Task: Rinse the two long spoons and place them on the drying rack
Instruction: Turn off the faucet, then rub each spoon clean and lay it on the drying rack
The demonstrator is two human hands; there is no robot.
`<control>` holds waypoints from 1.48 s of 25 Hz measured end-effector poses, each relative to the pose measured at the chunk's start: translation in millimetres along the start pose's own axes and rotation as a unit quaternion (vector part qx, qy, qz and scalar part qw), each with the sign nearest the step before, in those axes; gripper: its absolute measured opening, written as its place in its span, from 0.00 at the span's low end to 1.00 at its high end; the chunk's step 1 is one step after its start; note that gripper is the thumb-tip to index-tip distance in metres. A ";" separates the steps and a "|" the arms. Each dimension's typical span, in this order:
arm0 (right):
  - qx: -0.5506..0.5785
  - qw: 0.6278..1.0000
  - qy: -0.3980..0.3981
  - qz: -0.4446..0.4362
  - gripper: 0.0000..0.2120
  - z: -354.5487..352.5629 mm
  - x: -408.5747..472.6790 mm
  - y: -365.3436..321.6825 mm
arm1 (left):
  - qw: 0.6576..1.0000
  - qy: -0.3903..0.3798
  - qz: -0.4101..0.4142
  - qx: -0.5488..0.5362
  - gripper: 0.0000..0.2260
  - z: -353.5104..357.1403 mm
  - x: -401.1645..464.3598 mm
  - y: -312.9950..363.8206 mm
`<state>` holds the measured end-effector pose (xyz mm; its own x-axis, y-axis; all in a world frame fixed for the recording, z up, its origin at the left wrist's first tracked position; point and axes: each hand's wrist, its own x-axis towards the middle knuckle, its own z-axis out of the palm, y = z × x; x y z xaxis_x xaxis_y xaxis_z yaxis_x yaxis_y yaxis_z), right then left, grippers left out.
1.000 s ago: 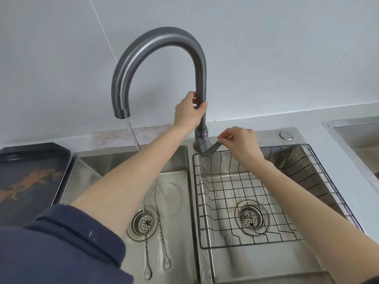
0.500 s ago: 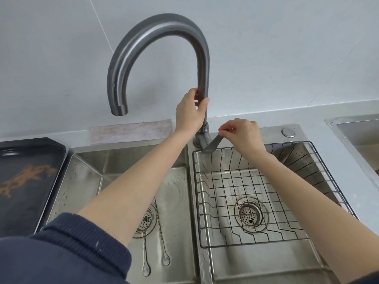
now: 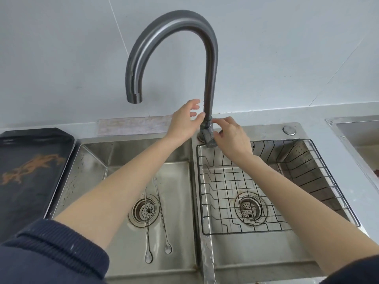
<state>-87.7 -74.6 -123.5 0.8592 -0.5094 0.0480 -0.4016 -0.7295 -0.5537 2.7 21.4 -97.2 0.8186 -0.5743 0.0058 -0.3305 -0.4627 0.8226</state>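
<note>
Two long thin metal spoons lie side by side in the left sink basin (image 3: 114, 160): the left spoon (image 3: 148, 234) runs across the drain strainer, and the right spoon (image 3: 163, 220) is just beside it. Both bowls point toward me. A black wire drying rack (image 3: 225, 181) sits in the right basin and holds nothing. My left hand (image 3: 184, 121) hovers with fingers spread, just left of the tall curved faucet (image 3: 209, 78). My right hand (image 3: 232, 137) is at the faucet base beside the lever (image 3: 209, 140), fingers loosely apart. No water runs from the spout.
A dark tray (image 3: 30, 160) with an orange pattern lies on the counter left of the sink. At the far right is the edge of another steel basin (image 3: 359, 136). A round button (image 3: 288, 130) sits behind the rack. The tiled wall rises close behind the faucet.
The water that ran a second ago has stopped. My left hand has let go of the faucet stem and opened. My right hand has released the lever it was pinching.
</note>
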 end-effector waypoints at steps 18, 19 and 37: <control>-0.013 0.956 -0.290 0.041 0.15 145.4 -59.3 -50.6 | 0.953 -0.086 -0.249 0.151 0.13 -22.6 -90.2 -197.8; -0.015 0.952 -0.301 0.053 0.15 152.9 -60.9 -49.4 | 0.951 -0.094 -0.258 0.145 0.12 -19.4 -93.7 -204.3; -0.103 0.892 -0.413 0.152 0.12 245.9 -94.1 -19.9 | 0.907 -0.165 -0.363 0.136 0.12 31.7 -118.1 -261.5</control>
<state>-82.6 100.1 -321.4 0.6073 -0.2487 -0.7545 -0.6319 -0.7269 -0.2690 -22.5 188.9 -331.1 0.6963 -0.2016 -0.6888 0.0985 -0.9238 0.3700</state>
